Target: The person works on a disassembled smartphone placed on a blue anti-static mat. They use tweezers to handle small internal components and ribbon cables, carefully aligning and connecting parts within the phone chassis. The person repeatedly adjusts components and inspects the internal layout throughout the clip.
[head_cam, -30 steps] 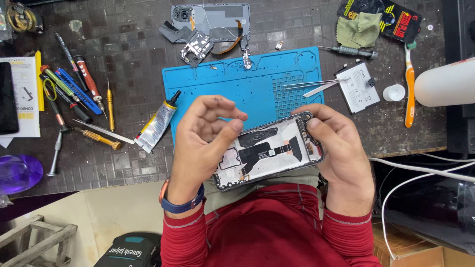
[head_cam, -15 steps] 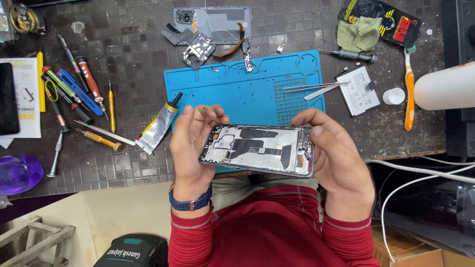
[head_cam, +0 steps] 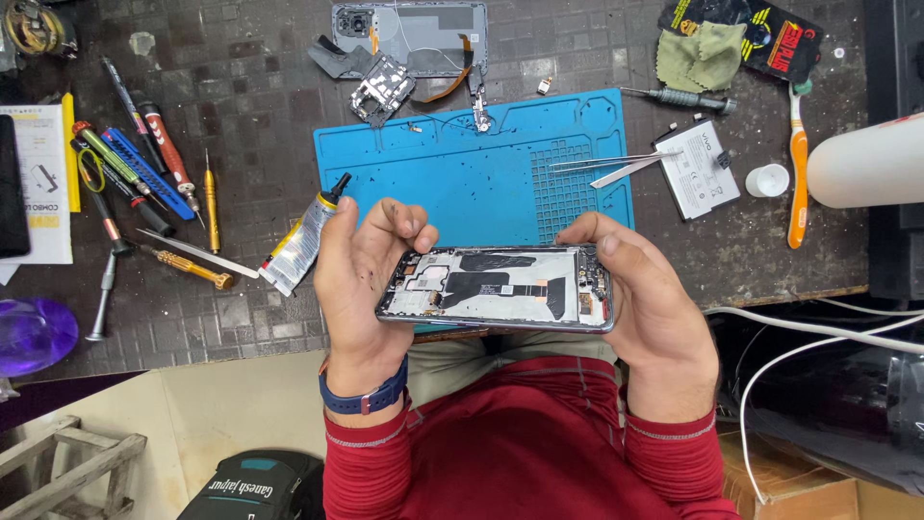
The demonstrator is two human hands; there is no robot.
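Looking down from my head camera, I hold the opened phone (head_cam: 496,287) level between both hands, just above the near edge of the blue work mat (head_cam: 462,169) and over my lap. Its back is off, so the black flex cables and metal frame face up at me. My left hand (head_cam: 361,279) cups the phone's left end, palm under it, fingers curled over the top corner with their tips bunched together near the camera cut-out. My right hand (head_cam: 654,308) grips the right end, thumb lying along the top edge and the fingers wrapped underneath, closed on the frame.

On the mat lie a pair of tweezers (head_cam: 611,162), well apart from the phone. Just beside my left hand sits a glue tube (head_cam: 300,241) with a black nozzle, half on the mat's corner. Further left on the dark bench lie screwdrivers (head_cam: 144,169). Beyond the mat rests the grey back cover (head_cam: 423,34), and to the right a white battery (head_cam: 701,169) and an orange toothbrush (head_cam: 797,164)
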